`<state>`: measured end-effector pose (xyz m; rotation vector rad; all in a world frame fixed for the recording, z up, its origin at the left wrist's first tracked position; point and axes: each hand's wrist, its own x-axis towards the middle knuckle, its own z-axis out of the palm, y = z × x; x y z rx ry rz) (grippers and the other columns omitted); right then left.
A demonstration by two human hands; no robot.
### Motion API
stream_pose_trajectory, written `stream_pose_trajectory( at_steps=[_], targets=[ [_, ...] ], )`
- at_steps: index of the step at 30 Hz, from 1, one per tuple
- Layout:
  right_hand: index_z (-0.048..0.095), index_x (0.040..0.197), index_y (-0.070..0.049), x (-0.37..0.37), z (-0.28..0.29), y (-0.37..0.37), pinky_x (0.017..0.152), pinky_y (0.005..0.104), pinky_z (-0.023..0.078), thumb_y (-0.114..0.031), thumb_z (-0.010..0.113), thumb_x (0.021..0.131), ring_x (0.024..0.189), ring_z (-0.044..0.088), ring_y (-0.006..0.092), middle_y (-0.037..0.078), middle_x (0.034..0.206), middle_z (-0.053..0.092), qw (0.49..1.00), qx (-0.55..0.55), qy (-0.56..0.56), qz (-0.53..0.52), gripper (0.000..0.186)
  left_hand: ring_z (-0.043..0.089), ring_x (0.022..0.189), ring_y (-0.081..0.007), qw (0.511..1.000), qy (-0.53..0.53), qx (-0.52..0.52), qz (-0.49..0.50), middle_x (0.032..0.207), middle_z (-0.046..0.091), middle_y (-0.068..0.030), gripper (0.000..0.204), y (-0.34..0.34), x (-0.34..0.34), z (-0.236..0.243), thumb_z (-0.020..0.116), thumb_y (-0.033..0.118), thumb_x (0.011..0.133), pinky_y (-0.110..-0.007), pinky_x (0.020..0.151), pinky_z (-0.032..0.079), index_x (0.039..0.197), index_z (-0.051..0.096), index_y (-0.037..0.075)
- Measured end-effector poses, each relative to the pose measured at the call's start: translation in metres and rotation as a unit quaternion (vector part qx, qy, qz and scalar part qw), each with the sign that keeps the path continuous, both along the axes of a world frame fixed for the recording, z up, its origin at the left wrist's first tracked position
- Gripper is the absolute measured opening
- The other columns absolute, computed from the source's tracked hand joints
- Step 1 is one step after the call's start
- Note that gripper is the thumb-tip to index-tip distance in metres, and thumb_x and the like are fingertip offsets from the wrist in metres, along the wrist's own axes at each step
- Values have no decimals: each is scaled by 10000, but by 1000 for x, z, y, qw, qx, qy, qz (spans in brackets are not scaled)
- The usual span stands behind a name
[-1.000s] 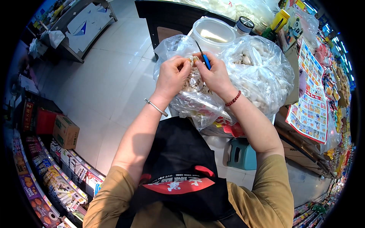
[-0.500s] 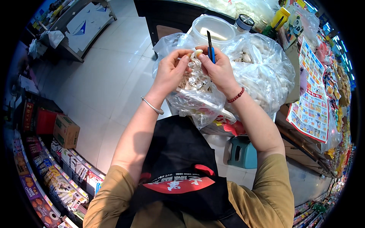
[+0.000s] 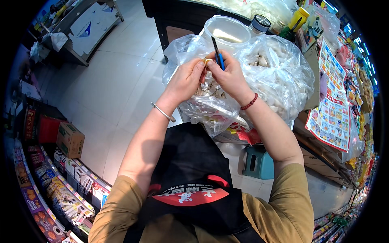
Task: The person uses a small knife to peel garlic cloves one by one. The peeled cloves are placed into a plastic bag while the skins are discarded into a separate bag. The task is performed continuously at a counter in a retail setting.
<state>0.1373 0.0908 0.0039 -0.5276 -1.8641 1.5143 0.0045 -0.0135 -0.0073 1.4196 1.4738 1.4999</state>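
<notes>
Over a clear plastic bag of pale papery peels (image 3: 211, 90), my two hands meet at the fingertips. A small whitish garlic clove (image 3: 208, 60) is pinched between them, mostly covered by the fingers. My left hand (image 3: 184, 79) closes on its left side with thumb and forefinger. My right hand (image 3: 228, 75) pinches the other side and also keeps a blue-handled knife (image 3: 219, 58) in its grip, the dark blade pointing up and away. To the right lies a large clear bag of garlic (image 3: 279, 81). Beyond my hands stands a round translucent tub (image 3: 206, 31).
A jar with a dark lid (image 3: 261, 23) stands beside the tub, and a yellow-capped bottle (image 3: 298, 19) is farther right. A printed flyer (image 3: 330, 107) hangs from the right-hand shelf. Below the table is a teal stool (image 3: 259, 164). A cardboard box (image 3: 70, 140) sits at left.
My hands have drawn closer together around the clove, which shows less now. The knife has tilted further to the left and dropped slightly with my right hand.
</notes>
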Motion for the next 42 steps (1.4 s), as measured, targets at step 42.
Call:
stream_pose_trajectory(
  at_steps=[42],
  targets=[
    [604, 965, -11, -5, 0, -3, 552, 226, 436, -148, 658, 907, 623, 546, 59, -1, 720, 596, 998, -56, 0, 14, 158, 443, 588, -43, 994, -108, 13, 22, 635, 503, 23, 354, 0, -8, -5, 458, 235, 1037, -222, 534, 363, 853, 629, -15]
  ],
)
